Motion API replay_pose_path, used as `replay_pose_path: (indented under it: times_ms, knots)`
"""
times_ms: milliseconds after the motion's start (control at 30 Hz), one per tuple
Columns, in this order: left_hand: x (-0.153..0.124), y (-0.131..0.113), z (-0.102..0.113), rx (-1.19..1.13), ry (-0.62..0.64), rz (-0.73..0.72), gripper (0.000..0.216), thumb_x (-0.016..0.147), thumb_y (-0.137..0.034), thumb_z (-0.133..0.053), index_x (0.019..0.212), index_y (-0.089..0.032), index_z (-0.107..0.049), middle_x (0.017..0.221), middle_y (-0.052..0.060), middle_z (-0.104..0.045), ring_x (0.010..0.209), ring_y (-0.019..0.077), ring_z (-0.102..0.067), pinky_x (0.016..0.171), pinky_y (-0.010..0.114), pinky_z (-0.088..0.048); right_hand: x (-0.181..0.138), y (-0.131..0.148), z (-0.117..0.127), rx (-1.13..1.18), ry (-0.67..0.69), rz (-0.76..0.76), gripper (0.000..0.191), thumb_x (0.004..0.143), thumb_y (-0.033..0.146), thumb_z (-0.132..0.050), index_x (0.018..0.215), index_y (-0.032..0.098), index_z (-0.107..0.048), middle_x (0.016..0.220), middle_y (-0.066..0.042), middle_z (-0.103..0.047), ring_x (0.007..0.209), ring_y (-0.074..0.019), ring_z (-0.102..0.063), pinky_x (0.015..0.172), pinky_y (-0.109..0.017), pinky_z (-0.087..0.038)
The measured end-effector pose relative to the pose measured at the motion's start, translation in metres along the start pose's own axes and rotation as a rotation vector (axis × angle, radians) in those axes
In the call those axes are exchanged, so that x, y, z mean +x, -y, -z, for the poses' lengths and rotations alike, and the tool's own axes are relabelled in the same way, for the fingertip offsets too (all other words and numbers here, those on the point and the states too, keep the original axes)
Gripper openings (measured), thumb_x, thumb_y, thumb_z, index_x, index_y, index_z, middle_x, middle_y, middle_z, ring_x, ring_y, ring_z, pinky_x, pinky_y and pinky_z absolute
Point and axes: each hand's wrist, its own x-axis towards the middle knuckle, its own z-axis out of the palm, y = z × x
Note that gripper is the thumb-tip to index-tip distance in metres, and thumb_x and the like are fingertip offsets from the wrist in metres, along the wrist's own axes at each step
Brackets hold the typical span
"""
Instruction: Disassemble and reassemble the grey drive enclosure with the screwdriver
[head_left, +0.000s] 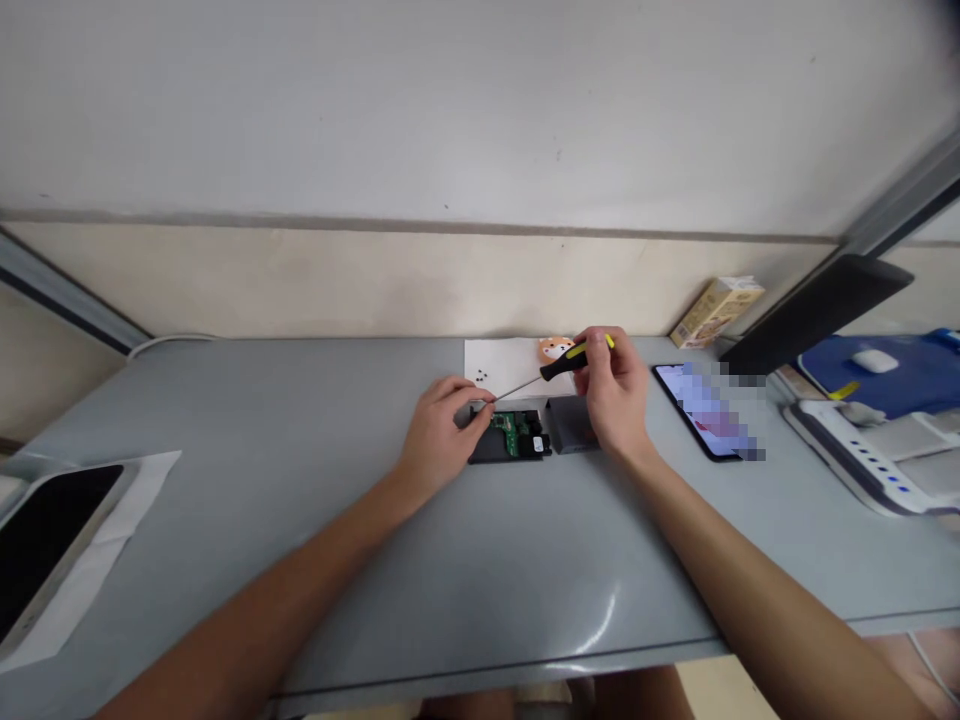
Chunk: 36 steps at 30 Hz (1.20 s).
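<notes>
My right hand [616, 390] is wrapped round the black-and-yellow handle of a screwdriver [559, 370]. The thin shaft slants down to the left, its end meeting the fingertips of my left hand [444, 428]. Those fingers are pinched together at the upper left corner of an opened black case [487, 450]; whatever lies between them is too small to make out. A green circuit board [511, 430] shows inside the case. Just right of it lies a dark grey cover [571, 425], partly behind my right hand. Several tiny dark screws [481, 376] rest on a white sheet of paper [517, 358] behind the case.
An orange-and-white animal-face item [555, 349] sits at the paper's edge. To the right are a lit phone [701, 405], a small carton [716, 310], a long black object [817, 315] and a white power strip [862, 455]. A dark-screened tablet [56, 540] lies far left.
</notes>
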Motion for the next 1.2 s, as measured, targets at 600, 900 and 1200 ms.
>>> replay_pose_path:
  times_ms: [600,900,1200]
  knots:
    - [-0.001,-0.001,0.005,0.059,0.086,0.248,0.024,0.089,-0.018,-0.046,0.089,-0.024,-0.070,0.084,0.000,-0.073,0.072,0.0180,-0.064,0.068,0.032,-0.048,-0.001,-0.015,0.001,-0.074,0.112,-0.053,0.036,0.096,0.057,-0.055,0.091,0.022,-0.064,0.071,0.003,-0.055,0.057,-0.0089,-0.046,0.053,-0.024,-0.038]
    - [0.000,-0.003,0.005,0.089,0.137,0.181,0.025,0.090,-0.017,-0.047,0.083,-0.023,-0.070,0.084,0.000,-0.075,0.078,0.0191,-0.067,0.075,0.033,-0.051,-0.004,-0.017,-0.001,-0.068,0.161,-0.054,0.036,0.096,0.056,-0.056,0.095,0.021,-0.065,0.072,0.002,-0.056,0.059,-0.0098,-0.048,0.053,-0.024,-0.039]
    - [0.001,-0.003,0.003,0.113,0.165,0.154,0.026,0.092,-0.016,-0.047,0.085,-0.023,-0.071,0.092,0.002,-0.076,0.086,0.0209,-0.068,0.083,0.037,-0.051,-0.009,0.012,-0.020,-0.167,0.248,0.063,0.028,0.095,0.050,-0.059,0.093,0.023,-0.063,0.077,0.001,-0.061,0.059,-0.0097,-0.047,0.054,-0.026,-0.038]
